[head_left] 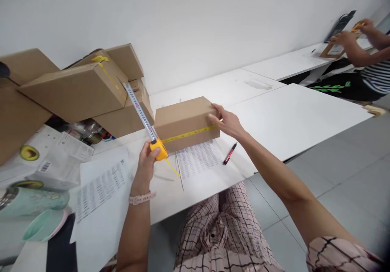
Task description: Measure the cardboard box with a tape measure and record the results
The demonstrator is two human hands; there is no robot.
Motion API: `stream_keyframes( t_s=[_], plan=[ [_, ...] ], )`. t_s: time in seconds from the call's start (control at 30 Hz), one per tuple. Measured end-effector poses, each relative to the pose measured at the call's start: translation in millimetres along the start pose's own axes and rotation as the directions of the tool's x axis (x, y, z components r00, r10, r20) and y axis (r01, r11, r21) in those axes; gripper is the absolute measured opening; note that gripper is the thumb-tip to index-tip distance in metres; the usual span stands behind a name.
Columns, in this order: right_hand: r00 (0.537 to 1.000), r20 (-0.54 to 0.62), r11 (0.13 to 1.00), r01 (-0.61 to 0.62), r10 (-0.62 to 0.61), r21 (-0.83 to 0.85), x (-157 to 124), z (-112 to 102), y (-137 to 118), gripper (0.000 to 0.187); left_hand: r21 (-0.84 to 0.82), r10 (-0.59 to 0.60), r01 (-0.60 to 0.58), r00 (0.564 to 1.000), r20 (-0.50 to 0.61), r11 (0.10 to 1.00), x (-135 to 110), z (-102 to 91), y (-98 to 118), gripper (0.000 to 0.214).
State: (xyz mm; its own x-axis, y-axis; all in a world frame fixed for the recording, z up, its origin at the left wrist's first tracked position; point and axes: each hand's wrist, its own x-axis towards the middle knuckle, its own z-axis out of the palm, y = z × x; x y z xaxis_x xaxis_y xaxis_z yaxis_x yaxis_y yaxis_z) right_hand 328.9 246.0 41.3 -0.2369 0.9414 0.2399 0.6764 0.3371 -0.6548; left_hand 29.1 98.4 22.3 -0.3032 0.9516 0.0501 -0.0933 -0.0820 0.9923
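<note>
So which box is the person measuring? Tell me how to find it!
Look at the white table, near its middle in front of the pile of boxes. The small brown box stands alone there, over a printed sheet. Only it has yellow tape stretched along its front, with the right hand on its end.

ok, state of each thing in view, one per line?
small brown cardboard box: closed, flat on white table.
yellow tape measure: extended along box front, second run of tape going up-left.
left hand: gripping tape measure case.
right hand: pressed on box's right end.
red pen: lying on table.
printed paper sheet: flat, partly under box.
</note>
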Motion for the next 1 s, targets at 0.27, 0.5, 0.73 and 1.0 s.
stream_keyframes(
  t_s=[0.27, 0.5, 0.73, 1.0],
  plan=[
    [0.975, -0.203, 0.946, 0.019, -0.089, -0.324, 73.3, -18.3, -45.8, 0.048, -0.014, 0.08, -0.08, 0.997, 0.002, 0.997, 55.8, 6.3, 54.7, 0.054],
    [0.945, -0.1, 0.915, 0.268, -0.31, -0.303, 103.6, 9.7, -32.5, 0.045, 0.091, 0.196, -0.193, 0.98, -0.026, 0.977, 16.5, 36.5, 45.6, 0.054],
    [0.928, -0.088, 0.874, 0.307, -0.363, -0.376, 95.5, 5.7, -33.6, 0.061, -0.047, -0.196, 0.236, 0.889, 0.414, 0.971, -36.9, 84.2, 4.6, 0.049],
    [0.919, -0.005, 0.804, 0.343, -0.395, -0.485, 93.1, 5.2, -35.6, 0.071, -0.075, -0.273, 0.329, 0.873, 0.405, 0.941, -43.9, 90.2, -15.7, 0.051]
  ],
)
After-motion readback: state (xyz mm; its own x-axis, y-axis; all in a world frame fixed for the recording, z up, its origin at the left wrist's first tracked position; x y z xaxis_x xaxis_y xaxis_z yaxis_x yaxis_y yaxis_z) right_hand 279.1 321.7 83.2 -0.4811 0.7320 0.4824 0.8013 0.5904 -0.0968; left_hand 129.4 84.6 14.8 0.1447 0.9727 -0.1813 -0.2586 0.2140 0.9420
